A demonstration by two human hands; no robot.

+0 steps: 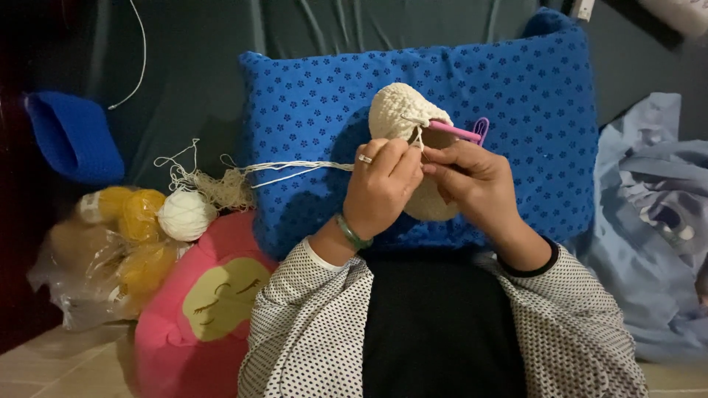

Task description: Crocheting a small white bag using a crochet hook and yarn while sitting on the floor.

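Observation:
My left hand grips a cream crocheted piece shaped like a small cap, with cream yarn strands running over its ringed finger. My right hand holds a pink crochet hook whose tip sits at the edge of the piece. Both hands meet in front of a blue pillow with a dark paw pattern. The lower part of the crocheted piece is hidden behind my hands.
A white yarn ball lies to the left beside tangled thread. A clear plastic bag holds yellow yarn balls. A pink cushion with a face lies below, a blue crocheted item at far left, light blue cloth at right.

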